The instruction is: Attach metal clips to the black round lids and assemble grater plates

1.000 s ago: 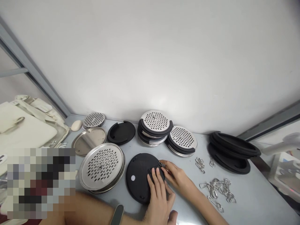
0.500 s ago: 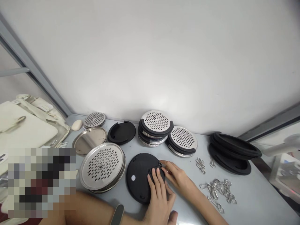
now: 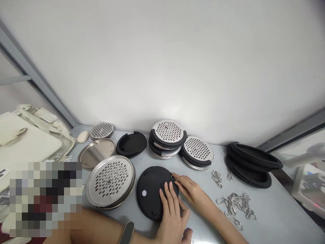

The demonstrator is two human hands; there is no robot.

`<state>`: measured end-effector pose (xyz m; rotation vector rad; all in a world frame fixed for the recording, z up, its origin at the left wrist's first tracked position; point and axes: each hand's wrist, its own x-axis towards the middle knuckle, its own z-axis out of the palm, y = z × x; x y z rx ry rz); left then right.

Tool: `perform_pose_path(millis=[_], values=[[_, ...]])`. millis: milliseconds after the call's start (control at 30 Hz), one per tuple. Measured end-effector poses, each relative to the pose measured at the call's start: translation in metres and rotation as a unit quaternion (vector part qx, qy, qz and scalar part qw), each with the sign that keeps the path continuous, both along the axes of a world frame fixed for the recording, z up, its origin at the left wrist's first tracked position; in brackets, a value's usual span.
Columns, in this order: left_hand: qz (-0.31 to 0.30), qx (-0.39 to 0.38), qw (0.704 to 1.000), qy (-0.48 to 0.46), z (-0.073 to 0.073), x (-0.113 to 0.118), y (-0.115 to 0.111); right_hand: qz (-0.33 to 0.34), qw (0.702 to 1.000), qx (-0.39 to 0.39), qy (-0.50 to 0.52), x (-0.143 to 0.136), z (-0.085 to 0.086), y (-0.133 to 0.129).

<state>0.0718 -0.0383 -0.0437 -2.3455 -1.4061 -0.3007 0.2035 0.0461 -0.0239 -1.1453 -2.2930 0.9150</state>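
Observation:
A round black disc [image 3: 152,184] with a white dot lies on the table in front of me. My left hand [image 3: 172,213], banded at the wrist, rests stretched fingers on its right side, over a small black flap. Its thumb is off the disc. At the disc's upper right edge, my right hand [image 3: 193,193] pinches a small metal clip [image 3: 173,177]; only its loop end shows, the rest being hidden by the fingers. Similar loose metal snap clips [image 3: 237,205] lie in a heap to the right, with several more clips [image 3: 217,178] just behind.
Perforated metal plates [image 3: 111,181] are stacked on the left, beside a plain metal plate [image 3: 96,154]. Behind stand an empty black holder [image 3: 132,144] and two stacks of holders with grater plates [image 3: 169,132], [image 3: 198,149]. More black holders [image 3: 254,162] lean at right.
The view has shifted very slightly. Both hands keep nearly the same place on the disc, with the clip still at its edge.

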Motion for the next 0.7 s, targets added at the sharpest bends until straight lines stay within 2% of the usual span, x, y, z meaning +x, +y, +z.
perform_pose_path(millis=[300, 700], values=[[0.000, 0.003, 1.000, -0.001, 0.003, 0.001, 0.001, 0.006, 1.000, -0.005, -0.003, 0.000, -0.001, 0.000], [-0.016, -0.027, 1.000, -0.004, -0.006, -0.002, -0.002, -0.005, 1.000, -0.012, -0.011, -0.002, 0.001, -0.001]])
